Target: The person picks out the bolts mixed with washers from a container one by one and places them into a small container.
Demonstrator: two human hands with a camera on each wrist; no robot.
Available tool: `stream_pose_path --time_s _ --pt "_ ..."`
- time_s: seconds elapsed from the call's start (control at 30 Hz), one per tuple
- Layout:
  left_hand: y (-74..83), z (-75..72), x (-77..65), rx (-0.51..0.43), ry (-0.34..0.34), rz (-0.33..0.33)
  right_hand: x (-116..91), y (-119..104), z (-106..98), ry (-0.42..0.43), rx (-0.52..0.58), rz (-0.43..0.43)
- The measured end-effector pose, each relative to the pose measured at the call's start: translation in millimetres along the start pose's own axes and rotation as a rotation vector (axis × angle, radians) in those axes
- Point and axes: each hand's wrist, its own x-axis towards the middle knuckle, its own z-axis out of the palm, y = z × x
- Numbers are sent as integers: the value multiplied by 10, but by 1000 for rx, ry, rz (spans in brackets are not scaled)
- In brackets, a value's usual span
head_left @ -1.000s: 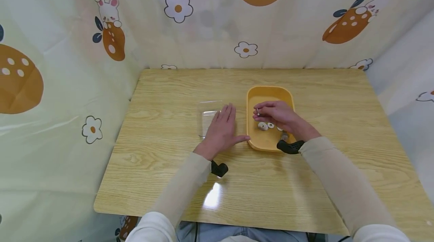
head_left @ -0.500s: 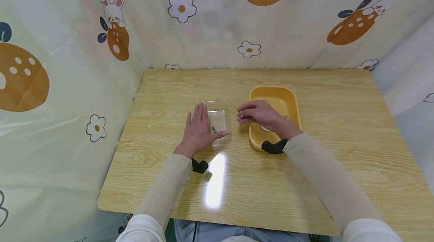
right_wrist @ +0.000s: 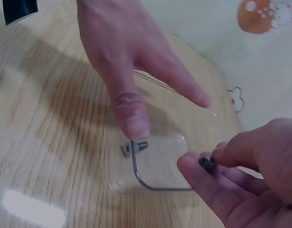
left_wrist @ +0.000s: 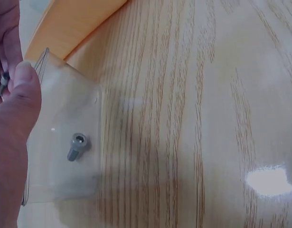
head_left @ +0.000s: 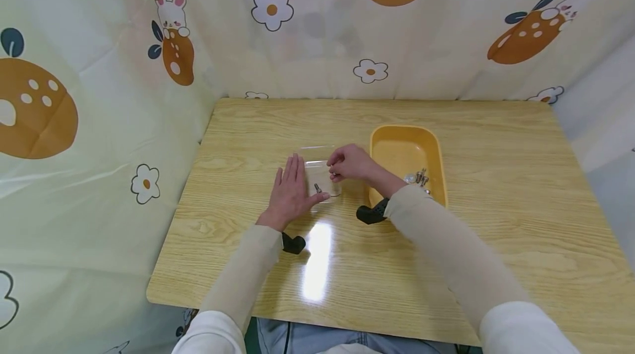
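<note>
Screw (right_wrist: 207, 162), pinched in the grip of the right hand (head_left: 353, 163) above the clear tray (left_wrist: 65, 180), with the left hand (head_left: 289, 191) straight-fingered against it, seems mid-transfer, so the next move likely calls for lowering and letting go.

The right hand (right_wrist: 274, 161) pinches a small dark-grey metal screw (right_wrist: 207, 162) by a clear plastic box (right_wrist: 164, 188). A grey metal bolt (right_wrist: 141, 146) lies inside; the left hand (right_wrist: 129, 52) spreads thumb and finger at the box's rim.
</note>
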Motion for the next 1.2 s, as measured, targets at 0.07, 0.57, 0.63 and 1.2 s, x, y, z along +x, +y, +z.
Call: stream_pose_path --time_s 0.07,0.57,0.63,1.2 --pt "-8 0 -3 -5 8 -1 33 -37 49 -1 -99 -20" --pt "-6 16 9 30 26 6 249 -113 274 -33 -615 -114" --pt "1 20 4 28 24 10 264 -110 303 -45 -642 -106" --pt "-58 17 25 42 31 -2 314 -180 503 -33 -841 -40"
